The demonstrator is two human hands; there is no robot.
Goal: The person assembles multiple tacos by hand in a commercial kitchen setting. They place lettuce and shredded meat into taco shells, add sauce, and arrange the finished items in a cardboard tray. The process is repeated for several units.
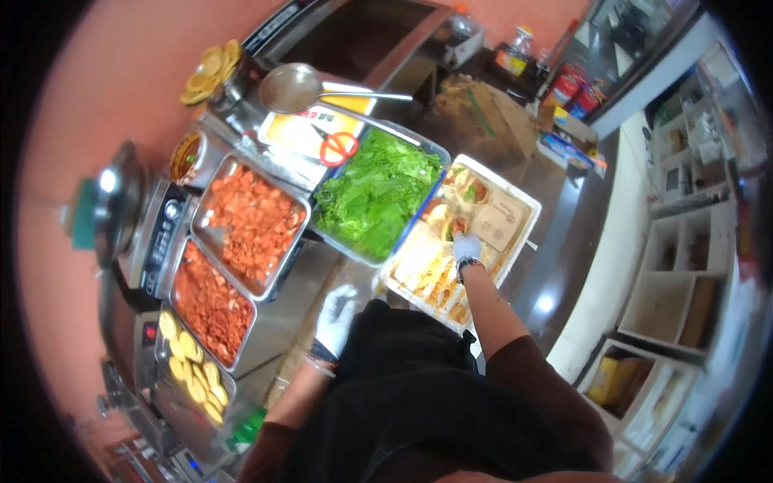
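My right hand [466,246], in a white glove, reaches into a white tray [523,211] holding wrapped sandwiches, paper sleeves and rows of golden filled pieces. Its fingers close on a wrapped roll [457,228] with green and red filling. My left hand [336,318], also gloved, hangs open over the steel counter [282,322] near my body, holding nothing. A clear tub of green lettuce [377,191] stands just left of the white tray.
Two steel pans of chopped red-orange food [251,224] [211,304] sit at left, with a pan of round yellow patties [189,366] below. Red-handled scissors [338,146], a steel ladle [291,87] and a sauce pot [186,156] lie behind. White shelves [676,298] stand at right.
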